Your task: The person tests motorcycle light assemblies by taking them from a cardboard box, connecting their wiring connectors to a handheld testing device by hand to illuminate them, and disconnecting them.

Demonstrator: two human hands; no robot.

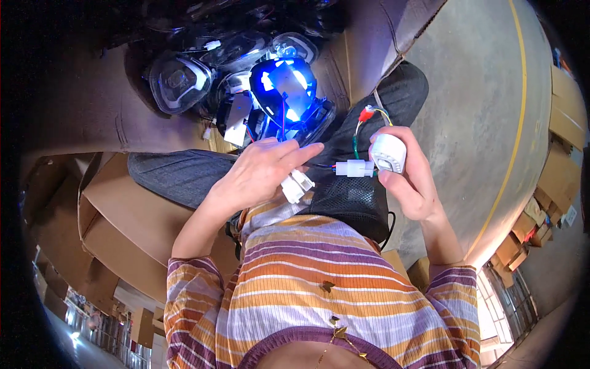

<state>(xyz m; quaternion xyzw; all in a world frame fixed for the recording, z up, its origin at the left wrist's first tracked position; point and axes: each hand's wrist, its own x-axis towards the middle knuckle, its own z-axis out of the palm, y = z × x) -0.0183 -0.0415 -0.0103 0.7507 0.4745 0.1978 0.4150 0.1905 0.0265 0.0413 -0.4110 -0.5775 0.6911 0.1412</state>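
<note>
My left hand (255, 174) is closed round a white plug connector (297, 186), its index finger stretched out past it. In my right hand (419, 175) is a white rounded plastic device with a ribbed edge (388, 152), pinched between thumb and fingers. Between the hands, a translucent white wire connector (354, 168) sits beside the device, with thin wires at its left end. A red-capped wire end (366, 114) sticks up above the right hand. Just beyond my left hand, a headlight (284, 89) glows bright blue, with thin wires running down from it.
A large cardboard box (74, 126) ahead holds several dark headlights, including a clear-lensed one (179, 83). A black mesh pouch (353, 200) lies at my waist. More cardboard (132, 203) stands at left. The grey floor (473, 92) at right bears a yellow line (522, 74).
</note>
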